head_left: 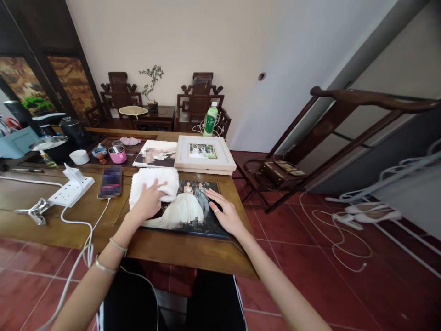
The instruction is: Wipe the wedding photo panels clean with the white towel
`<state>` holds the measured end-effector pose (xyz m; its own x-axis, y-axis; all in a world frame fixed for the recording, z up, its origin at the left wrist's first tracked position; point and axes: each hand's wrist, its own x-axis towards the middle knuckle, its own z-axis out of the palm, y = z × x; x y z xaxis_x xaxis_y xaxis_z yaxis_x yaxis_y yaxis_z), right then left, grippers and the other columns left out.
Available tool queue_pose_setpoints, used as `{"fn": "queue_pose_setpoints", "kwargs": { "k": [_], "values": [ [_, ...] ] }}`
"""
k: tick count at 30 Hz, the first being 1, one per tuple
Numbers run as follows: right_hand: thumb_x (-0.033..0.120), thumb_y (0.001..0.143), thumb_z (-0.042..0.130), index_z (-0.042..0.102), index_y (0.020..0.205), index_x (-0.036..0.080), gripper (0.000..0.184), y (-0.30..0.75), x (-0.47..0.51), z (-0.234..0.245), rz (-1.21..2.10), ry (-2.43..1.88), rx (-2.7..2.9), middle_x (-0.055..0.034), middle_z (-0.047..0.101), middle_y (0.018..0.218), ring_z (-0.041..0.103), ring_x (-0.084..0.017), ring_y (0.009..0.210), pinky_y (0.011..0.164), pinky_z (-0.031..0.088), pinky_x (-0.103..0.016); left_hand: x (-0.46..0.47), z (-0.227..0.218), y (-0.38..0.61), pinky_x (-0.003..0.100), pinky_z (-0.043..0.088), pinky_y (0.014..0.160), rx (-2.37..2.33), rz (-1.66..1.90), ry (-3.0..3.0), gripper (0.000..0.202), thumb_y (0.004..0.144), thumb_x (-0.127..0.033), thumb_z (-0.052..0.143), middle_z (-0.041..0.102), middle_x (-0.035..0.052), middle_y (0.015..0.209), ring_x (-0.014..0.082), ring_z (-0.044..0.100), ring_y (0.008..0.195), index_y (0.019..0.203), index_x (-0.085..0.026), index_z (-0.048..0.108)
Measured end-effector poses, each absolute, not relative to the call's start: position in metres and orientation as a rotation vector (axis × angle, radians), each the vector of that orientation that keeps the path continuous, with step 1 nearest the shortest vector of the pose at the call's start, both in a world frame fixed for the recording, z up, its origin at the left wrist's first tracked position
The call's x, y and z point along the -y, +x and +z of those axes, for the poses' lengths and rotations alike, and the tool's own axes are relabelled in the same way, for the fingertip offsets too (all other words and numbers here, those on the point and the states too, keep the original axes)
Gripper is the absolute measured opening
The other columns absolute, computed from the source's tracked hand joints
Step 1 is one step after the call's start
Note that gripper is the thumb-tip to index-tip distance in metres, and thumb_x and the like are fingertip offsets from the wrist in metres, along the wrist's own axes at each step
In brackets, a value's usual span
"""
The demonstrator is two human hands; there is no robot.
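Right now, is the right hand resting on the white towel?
No, the right hand lies on the wedding photo, not the towel.

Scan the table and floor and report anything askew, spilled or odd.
Nothing is spilled or broken. A thin white cable sprawls in loose loops over the red tiled floor, a likely trip hazard. The white power strip has its cord dangling off the front edge of the brown wooden table.

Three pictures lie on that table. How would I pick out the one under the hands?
On the table, look to the near edge. The picture lies flat there, the left hand pressing a white towel on its top left corner, the right hand on its right side. It is the largest and dark, unlike the pale framed picture and the small print behind it.
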<state>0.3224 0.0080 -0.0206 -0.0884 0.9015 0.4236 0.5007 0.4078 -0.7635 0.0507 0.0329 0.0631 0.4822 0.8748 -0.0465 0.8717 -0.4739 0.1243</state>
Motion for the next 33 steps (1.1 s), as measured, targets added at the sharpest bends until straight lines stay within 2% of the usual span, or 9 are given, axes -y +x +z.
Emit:
{"fn": "queue_pose_setpoints", "kwargs": {
  "k": [6,10,13,18,25,29,33],
  "values": [
    [0.029,0.090,0.049,0.066,0.120,0.024,0.036,0.322,-0.007,-0.020,0.541,-1.238,1.750,-0.0068,0.061,0.132,0.050,-0.024,0.130,0.113,0.034,-0.051,0.016,0.062,0.051,0.068,0.021,0.109,-1.574,-0.010,2.587,0.059,0.068,0.006,0.038,0.036,0.0040,0.152,0.0353,0.021,0.143,0.112,-0.019,0.067],
    [0.029,0.089,0.050,0.066,0.120,0.027,0.035,0.322,-0.007,-0.020,0.550,-1.231,1.735,-0.0051,0.061,0.132,0.050,-0.024,0.130,0.113,0.034,-0.052,0.083,0.065,0.054,0.067,0.015,0.112,-1.499,-0.060,2.530,0.059,0.061,0.009,0.037,0.032,-0.0017,0.154,0.0343,0.015,0.145,0.097,-0.021,0.072],
    [0.029,0.089,0.050,0.065,0.121,0.027,0.035,0.322,-0.007,-0.021,0.553,-1.227,1.730,-0.0047,0.061,0.132,0.050,-0.025,0.130,0.113,0.033,-0.053,0.109,0.070,0.051,0.065,0.014,0.114,-1.406,-0.062,2.528,0.059,0.058,0.010,0.038,0.030,-0.0036,0.154,0.0325,0.014,0.145,0.093,-0.022,0.073],
    [0.030,0.090,0.050,0.065,0.121,0.027,0.035,0.322,-0.008,-0.022,0.552,-1.226,1.740,-0.0048,0.061,0.132,0.049,-0.024,0.131,0.113,0.033,-0.052,0.077,0.077,0.047,0.061,0.016,0.115,-1.362,-0.068,2.491,0.064,0.060,0.010,0.035,0.034,-0.0012,0.153,0.0274,0.016,0.146,0.103,-0.022,0.070],
    [0.028,0.089,0.049,0.065,0.121,0.025,0.036,0.323,-0.009,-0.022,0.542,-1.229,1.753,-0.0061,0.061,0.132,0.049,-0.024,0.130,0.113,0.034,-0.051,-0.033,0.068,0.044,0.065,0.022,0.110,-1.490,0.024,2.540,0.060,0.070,0.004,0.036,0.034,0.0024,0.152,0.0327,0.020,0.144,0.117,-0.020,0.064],
    [0.028,0.089,0.049,0.065,0.121,0.026,0.036,0.323,-0.009,-0.021,0.543,-1.233,1.750,-0.0050,0.060,0.133,0.050,-0.024,0.130,0.113,0.034,-0.051,-0.048,0.062,0.038,0.064,0.020,0.112,-1.545,0.070,2.580,0.059,0.071,0.004,0.035,0.035,0.0011,0.152,0.0322,0.020,0.144,0.115,-0.020,0.065],
    [0.028,0.089,0.049,0.066,0.121,0.025,0.036,0.322,-0.008,-0.020,0.548,-1.243,1.749,-0.0060,0.061,0.133,0.050,-0.024,0.130,0.113,0.034,-0.051,0.000,0.062,0.037,0.064,0.019,0.112,-1.526,0.076,2.576,0.057,0.065,0.006,0.035,0.037,-0.0004,0.151,0.0317,0.020,0.144,0.103,-0.019,0.069]
  ]
}}
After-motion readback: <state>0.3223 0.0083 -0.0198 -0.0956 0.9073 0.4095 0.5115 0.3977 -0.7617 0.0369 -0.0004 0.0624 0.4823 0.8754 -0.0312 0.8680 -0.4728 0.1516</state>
